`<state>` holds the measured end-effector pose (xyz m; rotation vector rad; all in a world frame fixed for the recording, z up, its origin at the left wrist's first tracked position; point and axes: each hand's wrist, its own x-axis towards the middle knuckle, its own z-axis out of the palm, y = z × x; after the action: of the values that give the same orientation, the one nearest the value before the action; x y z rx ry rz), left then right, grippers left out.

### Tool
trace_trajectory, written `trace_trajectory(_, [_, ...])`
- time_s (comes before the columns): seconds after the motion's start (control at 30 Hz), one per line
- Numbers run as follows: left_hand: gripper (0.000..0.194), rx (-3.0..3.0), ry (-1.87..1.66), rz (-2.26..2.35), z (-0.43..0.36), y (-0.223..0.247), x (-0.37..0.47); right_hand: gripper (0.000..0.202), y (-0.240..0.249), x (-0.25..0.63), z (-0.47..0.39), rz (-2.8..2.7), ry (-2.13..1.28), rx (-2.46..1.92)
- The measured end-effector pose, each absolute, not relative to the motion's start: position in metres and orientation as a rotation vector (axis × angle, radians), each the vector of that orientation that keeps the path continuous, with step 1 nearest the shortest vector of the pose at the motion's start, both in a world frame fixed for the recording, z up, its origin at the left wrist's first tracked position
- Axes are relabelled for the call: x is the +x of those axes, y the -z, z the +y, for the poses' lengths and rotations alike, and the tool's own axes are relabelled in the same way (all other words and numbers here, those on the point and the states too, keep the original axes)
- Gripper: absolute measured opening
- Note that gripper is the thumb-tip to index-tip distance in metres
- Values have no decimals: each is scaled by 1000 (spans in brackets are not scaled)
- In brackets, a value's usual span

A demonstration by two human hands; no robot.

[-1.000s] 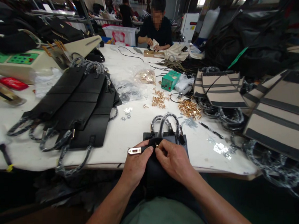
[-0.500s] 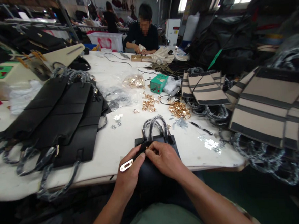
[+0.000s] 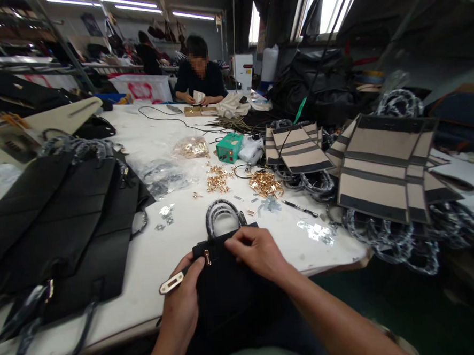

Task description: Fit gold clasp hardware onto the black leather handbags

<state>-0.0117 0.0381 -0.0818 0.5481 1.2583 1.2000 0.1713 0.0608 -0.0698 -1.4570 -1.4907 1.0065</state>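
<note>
A black handbag [image 3: 223, 291] leans at the table's front edge, its looped handle [image 3: 223, 213] wrapped in clear plastic. My left hand [image 3: 180, 299] grips the bag's left edge, thumb on the front. Out past those fingers sticks a strap end with a gold slotted plate [image 3: 171, 282]. Beside the left thumb, a small gold fitting [image 3: 207, 257] sits on the bag's front. My right hand [image 3: 259, 251] is closed, thumb and forefinger pinched against the bag near its top edge; whatever lies between them is hidden.
Black bag pieces [image 3: 63, 225] cover the left of the table [image 3: 177, 256]; beige-and-black ones [image 3: 377, 174] lie right. Gold fittings [image 3: 265, 184], silver plates [image 3: 316, 231], a pen [image 3: 300, 208] and a green box [image 3: 230, 147] lie between. A person [image 3: 199, 75] works across the table.
My right hand has moved from beside my left thumb to the bag's right side. The bag has turned and tilted, uncovering the gold fitting on its front. The view has shifted right.
</note>
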Motion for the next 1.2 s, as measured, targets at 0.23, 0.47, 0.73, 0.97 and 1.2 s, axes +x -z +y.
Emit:
trace_trajectory(0.23, [33,462,-1174,1165,40,90,-20,20,106,244,119,-1759,-409,-1889])
trace_trajectory(0.47, [62,1382,-952,1702,40,87,-43,11,122,245,145,-1777,-479,-1946])
trace_trajectory(0.73, [41,2505,-952,1313,49,30,-21,29,98,250,107,-1483,-621,-1821])
trace_trajectory(0.97, [29,2938,-211,894,119,30,38,26,98,220,27,-1237,-975,-1565])
trace_trajectory(1.2, [6,2950,-11,764,142,19,50,10,102,216,36,-1559,-747,-1654])
